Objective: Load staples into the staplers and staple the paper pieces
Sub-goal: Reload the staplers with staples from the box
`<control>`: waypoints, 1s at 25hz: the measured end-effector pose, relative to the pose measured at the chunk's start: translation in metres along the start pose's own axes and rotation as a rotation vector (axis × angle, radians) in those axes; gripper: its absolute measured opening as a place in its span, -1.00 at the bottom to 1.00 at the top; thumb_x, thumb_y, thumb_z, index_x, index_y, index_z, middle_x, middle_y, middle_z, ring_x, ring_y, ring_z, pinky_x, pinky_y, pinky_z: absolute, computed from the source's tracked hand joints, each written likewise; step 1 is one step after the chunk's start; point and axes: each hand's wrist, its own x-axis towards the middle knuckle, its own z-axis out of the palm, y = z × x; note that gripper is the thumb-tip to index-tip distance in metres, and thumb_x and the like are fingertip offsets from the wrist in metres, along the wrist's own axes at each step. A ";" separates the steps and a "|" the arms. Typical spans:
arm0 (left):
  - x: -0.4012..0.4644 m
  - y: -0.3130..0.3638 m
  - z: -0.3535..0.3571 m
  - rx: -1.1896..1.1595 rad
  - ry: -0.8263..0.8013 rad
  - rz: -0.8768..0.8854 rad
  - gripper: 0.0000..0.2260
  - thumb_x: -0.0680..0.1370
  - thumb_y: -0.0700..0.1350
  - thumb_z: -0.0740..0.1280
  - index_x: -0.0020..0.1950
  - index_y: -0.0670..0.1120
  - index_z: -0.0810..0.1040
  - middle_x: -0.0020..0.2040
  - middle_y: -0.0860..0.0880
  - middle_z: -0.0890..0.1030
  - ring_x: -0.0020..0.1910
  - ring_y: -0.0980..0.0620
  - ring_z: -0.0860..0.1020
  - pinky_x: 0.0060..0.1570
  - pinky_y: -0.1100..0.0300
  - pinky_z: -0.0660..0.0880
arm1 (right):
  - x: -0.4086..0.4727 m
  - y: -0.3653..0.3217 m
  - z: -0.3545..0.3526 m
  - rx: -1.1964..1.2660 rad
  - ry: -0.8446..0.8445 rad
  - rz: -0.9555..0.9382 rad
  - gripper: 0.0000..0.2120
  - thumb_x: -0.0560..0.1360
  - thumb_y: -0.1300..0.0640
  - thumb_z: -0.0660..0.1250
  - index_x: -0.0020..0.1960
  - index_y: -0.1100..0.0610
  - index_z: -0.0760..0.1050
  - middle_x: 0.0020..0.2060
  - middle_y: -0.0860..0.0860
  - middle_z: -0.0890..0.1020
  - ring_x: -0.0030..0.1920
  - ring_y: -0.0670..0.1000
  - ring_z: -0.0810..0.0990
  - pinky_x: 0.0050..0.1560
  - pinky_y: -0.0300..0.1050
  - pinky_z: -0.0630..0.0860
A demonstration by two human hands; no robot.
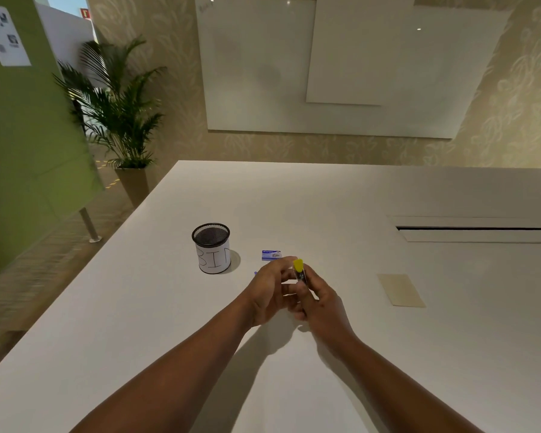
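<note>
A small stapler (300,270) with a yellow top stands upright in my right hand (320,303), which grips its lower part just above the white table (138,323). My left hand (270,293) is right beside it, fingers curled toward the stapler's top and touching or nearly touching it. A small blue staple box (271,255) lies flat on the table just beyond my hands. A beige paper piece (401,290) lies to the right. A sliver of something purple (255,272) peeks out behind my left hand.
A black mesh cup (212,247) wrapped in white paper marked "BIN" stands left of the staple box. A cable slot (478,229) is set in the table at the far right. A potted palm (119,114) stands past the table's left corner.
</note>
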 end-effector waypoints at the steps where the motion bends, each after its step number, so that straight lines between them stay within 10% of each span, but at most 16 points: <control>1: 0.000 0.000 0.000 0.008 0.031 0.007 -0.76 0.65 0.09 0.28 0.08 -0.08 0.55 -0.01 -0.14 0.64 -0.21 -0.06 0.62 -0.14 0.06 0.57 | 0.000 0.001 0.000 -0.016 -0.006 0.008 -0.60 0.67 0.00 0.30 0.41 -0.35 0.34 0.00 -0.17 0.71 -0.20 -0.06 0.73 -0.12 -0.09 0.67; 10: 0.007 -0.008 -0.004 0.582 0.209 0.272 -0.44 0.68 0.27 0.05 0.01 -0.24 0.46 -0.23 -0.06 0.48 -0.33 0.07 0.40 -0.33 0.25 0.32 | -0.003 0.009 0.001 -0.288 -0.003 -0.165 -0.82 0.63 0.13 0.31 0.18 -0.09 0.50 -0.13 -0.17 0.64 -0.15 -0.19 0.55 -0.19 -0.36 0.37; 25: 0.009 -0.023 -0.013 0.910 0.307 0.291 -0.60 0.70 -0.02 0.18 -0.33 -0.05 0.24 -0.43 0.06 0.31 -0.41 0.09 0.27 -0.31 0.15 0.27 | -0.013 0.033 0.004 -0.553 -0.116 -0.169 -0.68 0.63 -0.29 0.05 -0.02 -0.07 0.35 -0.29 -0.01 0.58 -0.29 0.04 0.48 -0.26 0.09 0.46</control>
